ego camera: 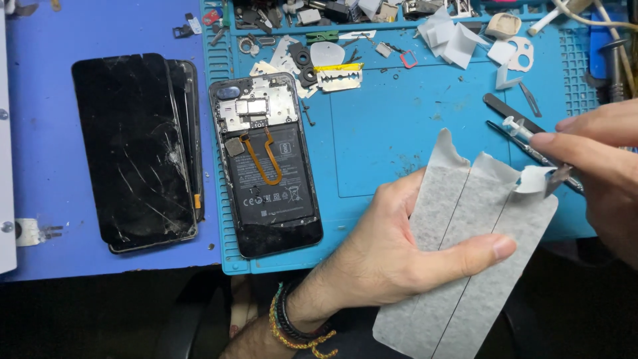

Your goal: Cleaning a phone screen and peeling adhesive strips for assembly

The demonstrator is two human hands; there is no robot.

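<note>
Blue bench (40, 219), blue repair mat (399, 133), opened phone (266, 166), cracked screens (133, 149)

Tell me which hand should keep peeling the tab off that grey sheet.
Right, probably. The right hand already pinches the lifted white tab with tweezers, while the left hand grips and steadies the grey sheet.

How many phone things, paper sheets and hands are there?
Opened phone: 1
Cracked screens: 2, stacked
Paper sheet: 1, held by left hand
Hands, with right hand: 2
Total: 6
</note>
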